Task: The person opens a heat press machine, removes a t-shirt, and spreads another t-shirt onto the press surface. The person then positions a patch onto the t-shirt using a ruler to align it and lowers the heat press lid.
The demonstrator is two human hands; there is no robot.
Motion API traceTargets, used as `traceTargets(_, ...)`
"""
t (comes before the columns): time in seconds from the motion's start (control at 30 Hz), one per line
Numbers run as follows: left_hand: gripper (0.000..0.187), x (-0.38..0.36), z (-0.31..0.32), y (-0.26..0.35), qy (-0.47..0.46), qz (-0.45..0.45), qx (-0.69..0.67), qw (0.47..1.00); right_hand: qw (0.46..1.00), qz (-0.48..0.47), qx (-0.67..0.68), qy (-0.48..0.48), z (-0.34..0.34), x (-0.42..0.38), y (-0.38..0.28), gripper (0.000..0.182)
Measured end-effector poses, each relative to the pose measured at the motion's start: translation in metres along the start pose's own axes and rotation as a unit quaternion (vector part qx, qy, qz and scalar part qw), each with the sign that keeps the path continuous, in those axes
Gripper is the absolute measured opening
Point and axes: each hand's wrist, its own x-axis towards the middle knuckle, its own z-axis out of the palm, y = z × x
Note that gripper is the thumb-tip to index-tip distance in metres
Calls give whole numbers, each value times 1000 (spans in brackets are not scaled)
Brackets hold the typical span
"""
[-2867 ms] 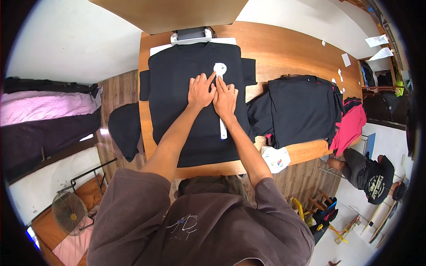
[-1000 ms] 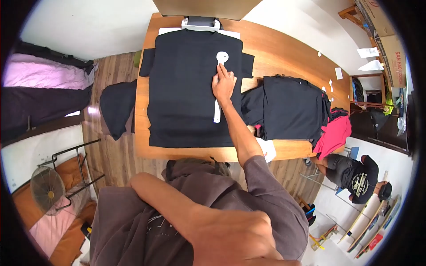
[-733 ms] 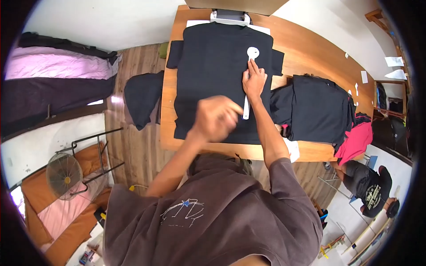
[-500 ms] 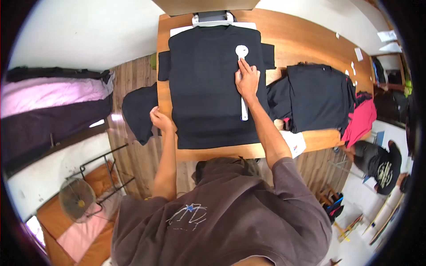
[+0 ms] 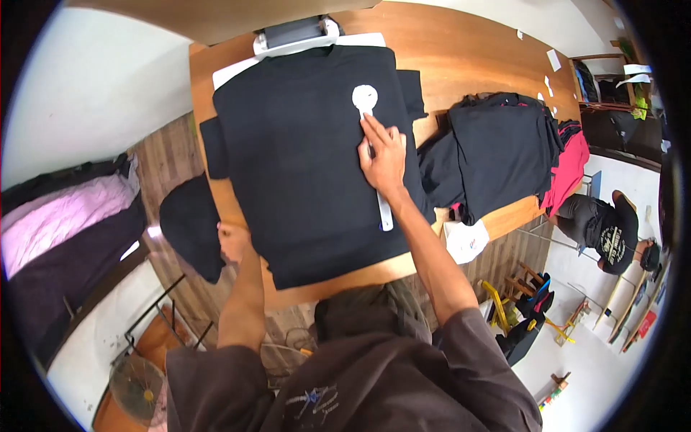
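A black T-shirt point(image 5: 302, 180) lies spread flat on a white board point(image 5: 376, 40) on the wooden table. My right hand point(image 5: 385, 160) is closed over the handle of a white, flat, round-headed tool point(image 5: 365, 96) lying on the shirt's right side. Two of its fingers point along the handle toward the round head. At the table's left edge, my left hand point(image 5: 235, 242) is held with its fingers curled together, beside a dark piece of cloth point(image 5: 188, 225). Whether anything is pinched in those fingers is too small to make out.
Black garments point(image 5: 504, 158) are piled to the right, with a red cloth point(image 5: 566, 169) beside them. A white printed item point(image 5: 465, 241) sits at the front edge. Behind the shirt stands a white-and-dark device point(image 5: 295, 36). A person point(image 5: 612, 230) is far right; a fan point(image 5: 137, 389) is lower left.
The view has shifted and turned, so the table appears further left and tilted. My right hand remains on the white tool, and my left hand remains by the table's left edge.
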Motion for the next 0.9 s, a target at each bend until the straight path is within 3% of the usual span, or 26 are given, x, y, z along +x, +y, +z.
traceTargets(0.37,60,-10,-4,9,19,-10,25,999,1000,-1,-3,3,-2,2,-4,42)
traceTargets(0.67,66,-17,-27,19,-60,-21,14,998,1000,3,-6,7,-3,2,-4,41)
traceTargets(0.9,67,-13,-23,15,-51,-15,25,998,1000,2,1,13,-4,0,-5,41)
